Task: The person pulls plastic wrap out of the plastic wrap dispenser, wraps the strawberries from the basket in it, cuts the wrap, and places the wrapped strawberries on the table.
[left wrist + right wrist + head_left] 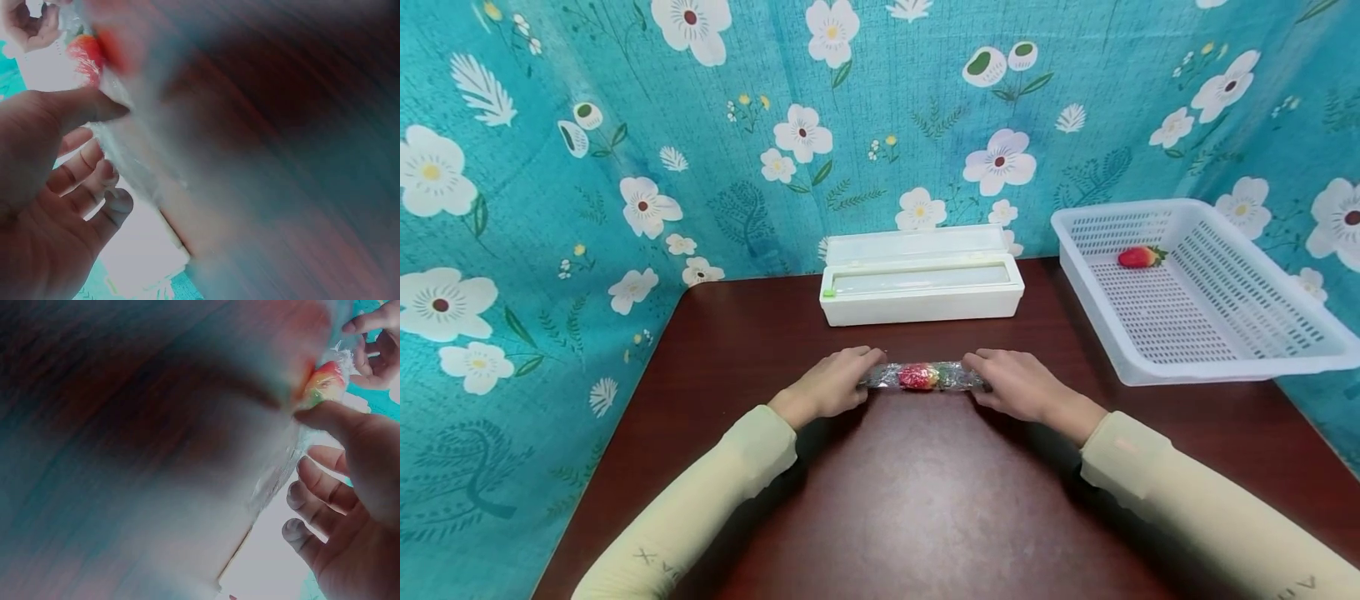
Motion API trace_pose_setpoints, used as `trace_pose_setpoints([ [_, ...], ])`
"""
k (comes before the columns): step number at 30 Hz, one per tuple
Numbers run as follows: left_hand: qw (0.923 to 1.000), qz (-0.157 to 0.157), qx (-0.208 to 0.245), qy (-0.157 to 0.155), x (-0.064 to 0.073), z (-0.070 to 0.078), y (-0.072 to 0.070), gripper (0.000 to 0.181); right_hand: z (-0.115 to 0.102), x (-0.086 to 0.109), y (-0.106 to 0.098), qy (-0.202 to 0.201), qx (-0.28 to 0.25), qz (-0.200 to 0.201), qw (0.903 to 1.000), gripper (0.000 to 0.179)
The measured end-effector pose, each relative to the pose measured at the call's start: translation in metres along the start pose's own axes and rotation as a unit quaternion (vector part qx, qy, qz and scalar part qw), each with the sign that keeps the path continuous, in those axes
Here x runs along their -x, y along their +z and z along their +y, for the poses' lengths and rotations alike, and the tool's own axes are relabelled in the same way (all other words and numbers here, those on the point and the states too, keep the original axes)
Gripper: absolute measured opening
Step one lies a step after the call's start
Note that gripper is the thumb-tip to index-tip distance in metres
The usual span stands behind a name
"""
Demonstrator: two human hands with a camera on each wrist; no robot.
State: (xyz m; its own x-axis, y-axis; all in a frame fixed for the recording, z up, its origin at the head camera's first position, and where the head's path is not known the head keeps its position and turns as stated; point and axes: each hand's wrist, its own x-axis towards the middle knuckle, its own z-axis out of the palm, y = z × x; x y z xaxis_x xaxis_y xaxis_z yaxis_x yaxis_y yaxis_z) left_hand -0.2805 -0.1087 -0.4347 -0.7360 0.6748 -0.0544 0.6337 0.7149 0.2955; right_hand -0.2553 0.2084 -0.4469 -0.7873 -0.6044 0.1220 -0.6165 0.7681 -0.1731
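Strawberry (917, 377) in clear film (958, 377).
We list: long axis crosswise, leafy end apparently rightward; left hand (833, 383), right hand (1021, 387) pinching film ends.

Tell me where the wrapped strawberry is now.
In the head view, the wrapped strawberry is near centre, between the left hand and right hand, in front of the white box.

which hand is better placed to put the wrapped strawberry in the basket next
Probably the right hand: it is nearer the basket and pinches the right end of the film. The left hand holds the other end, farther from the basket.
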Motion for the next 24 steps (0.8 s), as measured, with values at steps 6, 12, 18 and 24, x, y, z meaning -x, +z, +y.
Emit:
trace_pose_setpoints([
  [6,0.998,0.009,-0.061,0.01,0.001,-0.005,0.003,0.051,0.004,0.0,0.002,-0.013,0.008,-0.004,0.9999,0.022],
  [12,0.997,0.012,-0.074,0.016,0.004,-0.008,0.008,0.043,0.006,0.002,0.004,-0.022,-0.015,-0.02,0.9994,0.024],
  [18,0.9965,0.009,-0.08,0.024,0.006,-0.009,0.011,0.018,0.01,0.004,0.004,-0.024,-0.033,-0.035,0.9986,0.026],
  [24,0.9977,-0.009,-0.065,0.017,0.009,-0.01,0.013,0.008,0.014,0.002,0.005,-0.032,-0.081,-0.057,0.9945,0.024],
])
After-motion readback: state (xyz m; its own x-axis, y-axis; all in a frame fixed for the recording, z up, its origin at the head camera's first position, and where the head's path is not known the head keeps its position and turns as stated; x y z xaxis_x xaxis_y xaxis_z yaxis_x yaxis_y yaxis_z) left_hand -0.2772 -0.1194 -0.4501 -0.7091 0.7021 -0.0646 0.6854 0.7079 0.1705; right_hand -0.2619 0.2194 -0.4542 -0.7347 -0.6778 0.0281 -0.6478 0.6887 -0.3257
